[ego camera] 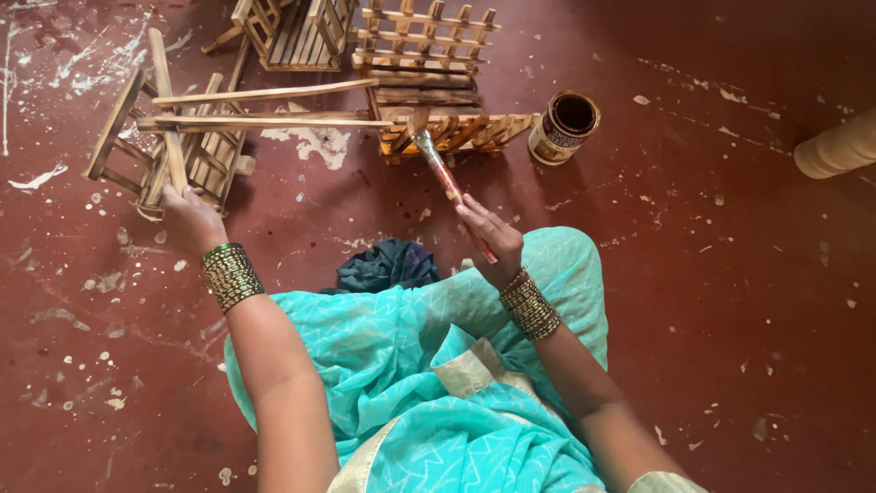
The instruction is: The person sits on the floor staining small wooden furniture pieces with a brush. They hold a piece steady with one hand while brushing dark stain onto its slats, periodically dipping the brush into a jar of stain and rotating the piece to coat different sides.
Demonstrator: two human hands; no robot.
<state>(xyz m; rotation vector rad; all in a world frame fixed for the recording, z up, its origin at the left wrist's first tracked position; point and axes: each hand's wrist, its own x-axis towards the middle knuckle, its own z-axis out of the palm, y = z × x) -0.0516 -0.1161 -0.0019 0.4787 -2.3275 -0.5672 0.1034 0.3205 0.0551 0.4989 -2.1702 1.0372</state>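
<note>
From the head view I see my right hand [490, 239] closed around the red handle of a paintbrush [440, 170], fingers wrapped tight near the handle's lower end. The brush runs up and away from the grip, tilted to the left, and its bristle tip touches the near edge of a small wooden cart frame [452, 128] lying on the dark red floor [730, 274]. So the working end sits well above and beyond my knuckles, with the handle passing out between thumb and fingers.

My left hand [189, 219] is clamped on a wooden slat [170, 137] that stands nearly upright from the fist. It belongs to a second wooden frame [164, 146] lying tilted just beyond that hand. Two long thin poles [265, 108] reach from this frame across to the one under the brush.

An open tin of dark stain [564, 126] stands just right of the brushed frame, apart from both hands. A dark crumpled cloth [388, 265] lies between my wrists, against the turquoise garment [411, 365]. More slatted frames [424, 36] lie farther back.
</note>
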